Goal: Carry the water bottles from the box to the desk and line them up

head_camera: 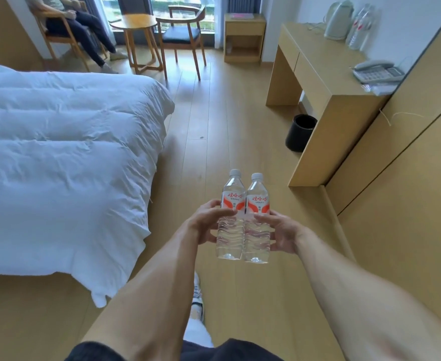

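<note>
Two clear water bottles with red and white labels stand upright side by side in front of me, above the floor. My left hand (205, 221) grips the left bottle (231, 217) and my right hand (281, 231) grips the right bottle (257, 222); the bottles touch each other. The wooden desk (326, 66) stands ahead on the right against the wall. On its far end, beside a kettle (339, 20), stand more water bottles (361, 27). The box is not in view.
A white bed (65, 152) fills the left side. A black bin (300, 132) sits on the floor by the desk. A telephone (377, 71) lies on the desk's near end. Beyond are a round table (136, 22), two chairs and a seated person (78, 24). A wardrobe (409, 152) lines the right.
</note>
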The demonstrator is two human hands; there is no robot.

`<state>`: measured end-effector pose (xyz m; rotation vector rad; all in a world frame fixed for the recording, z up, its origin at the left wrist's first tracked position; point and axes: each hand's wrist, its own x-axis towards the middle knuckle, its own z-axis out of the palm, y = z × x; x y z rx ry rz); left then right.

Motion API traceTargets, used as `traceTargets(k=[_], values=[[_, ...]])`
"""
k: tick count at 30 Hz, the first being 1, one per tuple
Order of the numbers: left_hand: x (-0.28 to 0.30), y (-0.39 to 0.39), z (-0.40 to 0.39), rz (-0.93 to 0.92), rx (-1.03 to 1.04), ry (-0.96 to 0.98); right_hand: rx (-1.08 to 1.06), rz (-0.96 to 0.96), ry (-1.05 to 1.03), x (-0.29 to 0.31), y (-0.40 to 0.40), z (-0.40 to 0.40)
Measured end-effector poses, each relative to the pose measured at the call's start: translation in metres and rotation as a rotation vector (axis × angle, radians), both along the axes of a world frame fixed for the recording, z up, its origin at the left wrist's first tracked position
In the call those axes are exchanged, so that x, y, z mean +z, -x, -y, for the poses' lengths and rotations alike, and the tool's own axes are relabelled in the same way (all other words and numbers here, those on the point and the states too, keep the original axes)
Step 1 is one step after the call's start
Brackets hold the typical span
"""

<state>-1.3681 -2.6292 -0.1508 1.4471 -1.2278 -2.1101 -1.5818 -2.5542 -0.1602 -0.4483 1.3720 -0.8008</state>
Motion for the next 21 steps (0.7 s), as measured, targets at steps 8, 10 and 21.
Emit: traceTargets(k=[8,10,21], values=[[-0.009,0.029,0.182,-0.014,-0.092,-0.008,-0.104,-0.018,-0.024,0.0,0.021,0.159],[-0.007,0.038,0.226,-0.026,-0.123,-0.004,-0.146,-0.008,-0.006,0.003,0.027,0.194],[-0.009,0.104,0.397,-0.022,-0.205,0.008,-0.238,-0.029,0.003,0.012,0.077,0.347]])
